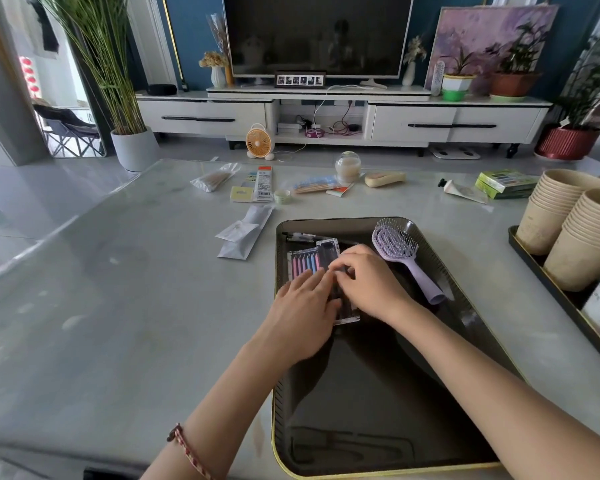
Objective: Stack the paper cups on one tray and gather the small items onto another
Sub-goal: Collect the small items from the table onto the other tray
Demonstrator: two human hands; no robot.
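Observation:
A dark tray (378, 410) with a gold rim lies in front of me. In its far part lie a clear pack of coloured pens (305, 261), a black pen (300, 236) and a lilac hairbrush (404, 258). My left hand (302, 313) rests flat with straight fingers on the pen pack. My right hand (368, 285) pinches the pack's edge beside it. At the right, two stacks of tan paper cups (582, 230) stand on a second dark tray (534, 258).
Loose small items lie on the far tabletop: white sachets (245, 233), a bag of sticks (215, 176), a flat box (263, 183), a small cup (282, 195), a jar (347, 166), a beige brush (383, 178), a tube (463, 191) and green boxes (504, 183).

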